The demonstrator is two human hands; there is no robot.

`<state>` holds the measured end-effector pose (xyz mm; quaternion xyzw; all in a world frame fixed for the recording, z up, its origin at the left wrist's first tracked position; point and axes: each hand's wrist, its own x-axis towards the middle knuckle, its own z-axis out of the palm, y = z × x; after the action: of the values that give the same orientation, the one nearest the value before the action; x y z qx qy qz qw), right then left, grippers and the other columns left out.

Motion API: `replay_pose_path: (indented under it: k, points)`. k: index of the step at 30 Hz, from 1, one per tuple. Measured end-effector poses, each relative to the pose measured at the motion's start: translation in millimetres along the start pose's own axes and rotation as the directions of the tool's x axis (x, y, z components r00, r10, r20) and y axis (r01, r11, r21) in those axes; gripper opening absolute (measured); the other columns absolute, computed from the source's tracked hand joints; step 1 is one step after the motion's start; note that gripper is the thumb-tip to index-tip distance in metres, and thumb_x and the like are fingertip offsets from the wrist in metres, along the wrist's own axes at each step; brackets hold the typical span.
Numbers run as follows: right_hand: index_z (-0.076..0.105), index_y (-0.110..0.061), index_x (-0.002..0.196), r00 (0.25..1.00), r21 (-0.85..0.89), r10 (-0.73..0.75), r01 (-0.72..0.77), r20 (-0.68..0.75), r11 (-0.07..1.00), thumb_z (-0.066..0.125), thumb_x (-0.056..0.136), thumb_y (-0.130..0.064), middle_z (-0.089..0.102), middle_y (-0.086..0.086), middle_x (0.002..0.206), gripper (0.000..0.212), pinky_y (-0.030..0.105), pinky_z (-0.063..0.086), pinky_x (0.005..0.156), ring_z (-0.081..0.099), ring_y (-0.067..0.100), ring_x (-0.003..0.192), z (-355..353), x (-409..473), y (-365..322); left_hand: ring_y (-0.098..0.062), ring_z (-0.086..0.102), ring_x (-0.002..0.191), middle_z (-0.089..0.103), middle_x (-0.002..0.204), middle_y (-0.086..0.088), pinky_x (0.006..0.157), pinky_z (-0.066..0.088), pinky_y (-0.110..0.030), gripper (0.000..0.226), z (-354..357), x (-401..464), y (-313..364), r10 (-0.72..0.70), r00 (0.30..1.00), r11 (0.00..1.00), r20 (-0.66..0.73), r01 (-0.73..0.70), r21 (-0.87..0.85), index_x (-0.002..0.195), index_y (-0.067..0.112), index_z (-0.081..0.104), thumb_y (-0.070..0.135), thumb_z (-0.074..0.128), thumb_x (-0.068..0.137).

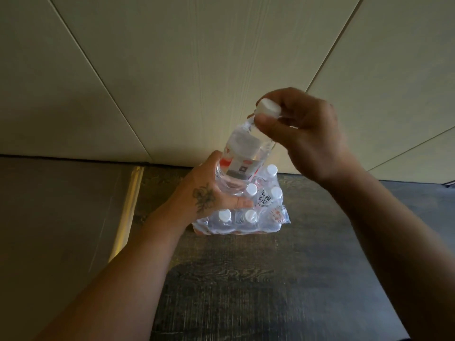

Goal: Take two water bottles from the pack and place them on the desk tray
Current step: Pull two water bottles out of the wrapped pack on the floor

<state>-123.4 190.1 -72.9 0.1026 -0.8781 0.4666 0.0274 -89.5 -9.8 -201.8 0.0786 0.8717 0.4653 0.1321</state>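
The bottle (242,153) looked full and fairly heavy, its thin clear wall likely to dent and slip under a squeeze, so base and cap seemed the surest holds. The left hand (209,193) was wrapped around its base and the right hand (302,134) pinched its white cap (268,109), holding it tilted above the pack (246,217) on the dark desk (270,279). It bore a red-and-white label; no tray was in view

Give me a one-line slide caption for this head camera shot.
Both hands lift a water bottle above the shrink-wrapped pack: left hand at its base, right hand at the cap.
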Motion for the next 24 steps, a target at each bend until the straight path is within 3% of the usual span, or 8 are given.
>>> replay_pose_path:
  k: [4,7,8,10,12,14,19,24]
  points:
    - [0.075,-0.027,0.109,0.999,0.104,-0.048,0.048,-0.003,0.993,0.070,0.095,-0.050,0.084,-0.004,0.102,0.027,0.055,0.066,0.080,0.080,0.016,0.091,2,1,-1,0.009,0.075,0.107,0.080,0.115,0.018,0.085,0.058,-0.005,0.082,-2,-3,4,-0.001,0.999,0.996,-0.045,-0.003,-0.087,0.132,0.036,0.062,0.060,0.100,0.064]
    - [0.072,-0.028,0.106,0.991,0.336,0.087,-0.117,0.102,0.935,0.044,0.108,-0.050,0.079,-0.008,0.100,0.035,0.041,0.066,0.081,0.077,0.012,0.094,13,-1,16,0.009,0.077,0.103,0.083,0.112,0.013,0.085,0.062,-0.009,0.076,-9,-7,1,-0.042,0.997,0.989,-0.065,0.032,-0.145,0.132,0.028,0.066,0.043,0.105,0.068]
    - [0.069,-0.029,0.104,0.981,0.312,0.136,-0.173,0.138,0.934,0.039,0.110,-0.046,0.077,-0.007,0.102,0.035,0.042,0.065,0.083,0.076,0.014,0.096,18,-3,26,0.009,0.077,0.104,0.083,0.113,0.014,0.085,0.062,-0.010,0.077,-11,-8,1,-0.058,0.995,0.988,-0.079,0.046,-0.146,0.133,0.028,0.067,0.042,0.106,0.068]
    - [0.067,-0.029,0.105,0.961,0.028,0.195,-0.204,0.195,0.978,0.043,0.113,-0.039,0.076,-0.004,0.109,0.027,0.046,0.066,0.089,0.075,0.021,0.103,32,-13,56,0.005,0.077,0.106,0.082,0.117,0.012,0.091,0.062,-0.017,0.080,-15,-9,3,-0.054,0.992,0.994,-0.116,0.043,-0.099,0.133,0.026,0.067,0.044,0.106,0.065]
    - [0.068,-0.024,0.122,0.923,-0.335,0.246,-0.141,0.295,0.932,0.058,0.109,-0.036,0.076,0.000,0.124,0.021,0.041,0.063,0.094,0.074,0.022,0.111,48,-27,84,-0.003,0.077,0.109,0.081,0.120,0.009,0.099,0.063,-0.029,0.080,-18,-10,8,-0.035,0.991,0.999,-0.128,0.031,-0.040,0.131,0.024,0.067,0.047,0.106,0.066]
    - [0.063,-0.024,0.139,0.885,-0.520,0.303,-0.083,0.355,0.850,0.069,0.102,-0.038,0.072,0.001,0.138,0.040,0.042,0.060,0.099,0.072,0.022,0.118,62,-40,100,-0.010,0.077,0.113,0.080,0.124,0.007,0.103,0.064,-0.039,0.081,-20,-10,13,-0.038,0.992,0.999,-0.124,0.035,-0.030,0.133,0.023,0.065,0.048,0.105,0.066]
    - [0.056,-0.018,0.145,0.895,-0.682,0.210,0.131,0.394,0.719,0.075,0.099,-0.033,0.069,0.009,0.143,0.053,0.048,0.048,0.114,0.067,0.029,0.128,90,-54,126,-0.017,0.075,0.120,0.077,0.133,0.004,0.108,0.062,-0.046,0.089,-21,-12,21,-0.041,0.989,0.998,-0.139,0.035,-0.047,0.141,0.022,0.062,0.048,0.104,0.066]
    - [0.059,-0.014,0.136,0.909,-0.670,0.126,0.193,0.397,0.717,0.071,0.102,-0.024,0.073,0.010,0.128,0.038,0.045,0.056,0.104,0.072,0.028,0.110,96,-52,137,-0.014,0.077,0.116,0.078,0.128,0.005,0.103,0.065,-0.043,0.085,-24,-14,18,-0.055,0.982,0.998,-0.182,0.050,-0.029,0.137,0.022,0.063,0.048,0.104,0.067]
